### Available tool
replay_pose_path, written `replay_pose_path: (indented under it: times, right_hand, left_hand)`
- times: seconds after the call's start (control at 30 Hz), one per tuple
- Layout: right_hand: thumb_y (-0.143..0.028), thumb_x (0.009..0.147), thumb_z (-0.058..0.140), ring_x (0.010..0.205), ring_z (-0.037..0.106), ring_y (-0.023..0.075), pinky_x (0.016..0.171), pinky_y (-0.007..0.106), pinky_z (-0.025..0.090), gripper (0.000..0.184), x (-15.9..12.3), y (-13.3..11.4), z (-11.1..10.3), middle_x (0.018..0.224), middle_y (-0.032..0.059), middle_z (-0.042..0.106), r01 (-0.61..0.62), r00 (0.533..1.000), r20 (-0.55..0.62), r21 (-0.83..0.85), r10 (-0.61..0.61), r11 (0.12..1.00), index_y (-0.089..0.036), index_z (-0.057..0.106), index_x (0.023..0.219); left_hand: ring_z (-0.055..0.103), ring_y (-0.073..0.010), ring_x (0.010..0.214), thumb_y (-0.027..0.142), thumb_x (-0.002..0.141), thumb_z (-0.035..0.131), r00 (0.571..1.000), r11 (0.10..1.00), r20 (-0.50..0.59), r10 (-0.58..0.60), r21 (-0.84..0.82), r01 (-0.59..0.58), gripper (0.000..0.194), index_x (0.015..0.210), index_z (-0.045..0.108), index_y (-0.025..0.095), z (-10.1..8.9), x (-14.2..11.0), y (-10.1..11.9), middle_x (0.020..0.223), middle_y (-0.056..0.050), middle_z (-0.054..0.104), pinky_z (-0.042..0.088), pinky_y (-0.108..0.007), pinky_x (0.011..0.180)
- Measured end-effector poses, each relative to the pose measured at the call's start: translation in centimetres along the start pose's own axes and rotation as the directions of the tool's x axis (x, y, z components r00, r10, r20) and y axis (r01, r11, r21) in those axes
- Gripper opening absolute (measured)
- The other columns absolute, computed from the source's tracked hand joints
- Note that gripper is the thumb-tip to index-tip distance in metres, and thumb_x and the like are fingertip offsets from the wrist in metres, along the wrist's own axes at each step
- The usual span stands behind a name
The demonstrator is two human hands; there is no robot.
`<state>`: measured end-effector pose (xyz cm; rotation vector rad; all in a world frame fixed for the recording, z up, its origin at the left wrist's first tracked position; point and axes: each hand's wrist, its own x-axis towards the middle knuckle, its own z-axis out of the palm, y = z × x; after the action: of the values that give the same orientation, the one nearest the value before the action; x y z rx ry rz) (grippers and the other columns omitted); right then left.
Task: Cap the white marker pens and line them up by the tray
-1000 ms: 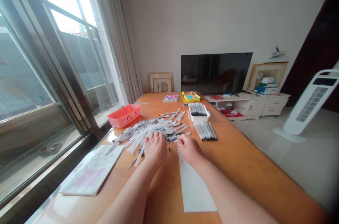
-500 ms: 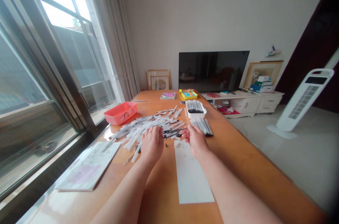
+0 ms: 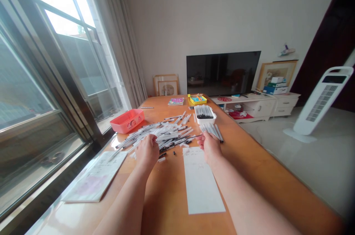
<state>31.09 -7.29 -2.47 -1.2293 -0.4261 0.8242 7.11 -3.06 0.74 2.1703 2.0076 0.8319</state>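
A loose heap of white pens with black tips lies across the middle of the orange wooden table. My left hand rests at the near edge of the heap, fingers curled down among the pens. My right hand is closed in a pinch on a thin pen part that points left toward the heap. Under my right wrist lies a long white paper strip. Just beyond my right hand is a neat row of pens, and behind it a white tray of pens.
A pink tray stands at the left by the window. A booklet lies near the left table edge. A yellow box and small book sit at the far end. A TV, low cabinet and white tower fan stand beyond.
My left hand has slid left along the near edge of the heap. My right hand has moved right and lifted off the table with a thin pen part pinched in it.
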Motion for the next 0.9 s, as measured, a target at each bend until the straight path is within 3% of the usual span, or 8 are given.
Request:
replay_pose_path:
  times: [0.23,0.47,0.63,0.9]
  right_hand:
    - [-0.039,0.088,0.058,0.053,0.058,0.016,0.042,0.027,0.039,0.02,0.0,0.0,0.0,0.072,0.0062,0.072,-0.011,1.0,-0.028,0.006,0.011,1.0,-0.021,0.061,0.079]
    - [-0.038,0.088,0.059,0.052,0.055,0.0141,0.042,0.025,0.037,0.02,-0.1,0.0,0.0,0.069,0.0047,0.071,-0.005,1.0,-0.026,0.024,0.005,1.0,-0.02,0.062,0.079]
    - [-0.039,0.087,0.061,0.052,0.056,0.0143,0.044,0.025,0.04,0.02,0.1,0.2,0.0,0.066,0.0038,0.069,-0.004,0.999,-0.032,0.03,0.005,1.0,-0.02,0.062,0.079]
    - [-0.043,0.088,0.06,0.051,0.057,0.0156,0.043,0.027,0.042,0.022,1.3,1.0,-0.3,0.071,0.005,0.072,0.045,0.997,-0.066,-0.004,-0.045,0.999,-0.022,0.062,0.082]
  left_hand:
    - [0.063,-0.0274,0.105,0.018,0.088,0.047,0.999,1.0,0.054,0.007,0.023,-0.008,0.028,0.101,0.07,0.026,-0.1,0.3,-0.5,0.112,-0.007,0.073,0.044,-0.038,0.085]
    - [0.054,-0.0308,0.116,0.028,0.093,0.047,0.966,0.97,0.147,0.211,0.091,-0.225,0.031,0.11,0.072,0.031,0.7,-0.9,0.3,0.124,-0.007,0.066,0.04,-0.044,0.096]
    - [0.046,-0.0317,0.13,0.037,0.097,0.045,0.945,0.947,0.161,0.285,0.104,-0.303,0.034,0.117,0.072,0.034,1.6,-1.2,0.2,0.137,-0.007,0.06,0.036,-0.045,0.104]
    - [0.048,-0.0295,0.126,0.03,0.095,0.047,0.949,0.95,0.138,0.285,0.095,-0.299,0.026,0.107,0.071,0.028,1.8,-1.3,0.6,0.133,-0.007,0.062,0.035,-0.045,0.106]
